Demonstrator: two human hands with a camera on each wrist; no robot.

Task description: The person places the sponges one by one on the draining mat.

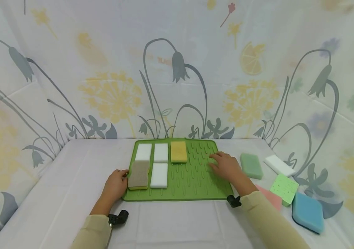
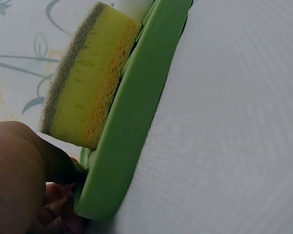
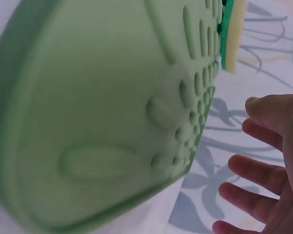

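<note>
- Left hand (image 1: 115, 185) pinches the L edge of the green mat (image 1: 197, 188), thumb & fingers at its rim; right hand (image 1: 225, 166) is over the mat's R part, fingers spread, holding nothing (contact w/ the mat: can't tell).
- Mat lies mid-frame on the white bench (image 1: 183, 226), w/ 5 pieces on it: brown-topped sponge (image 1: 138, 175), upper-left white block (image 1: 144, 152), upper-middle white block (image 1: 161, 153), lower white block (image 1: 159, 175), yellow sponge (image 1: 178, 151).
- Step in hand, my guess: steadying the mat midway thru laying pieces out in rows. Next move would prob. call for the right hand to fetch a loose piece & set it on the bare R half, w/o tugging the mat.
- Loose, R side of frame: sage sponge (image 1: 251, 166), long white block (image 1: 279, 165), speckled lime block (image 1: 284, 188), pink piece (image 1: 271, 199) (part hidden by the sleeve (image 1: 265, 216)), blue pad (image 1: 308, 211) w/ dark underside.
- Materials: mat looks rubbery, raised rim, elongated bumps. Brown-topped sponge = rough scouring layer, porous yellow foam, coarser orange band below. Yellow sponge sits green layer down. White blocks: smooth, oblong, look like dense foam.
</note>
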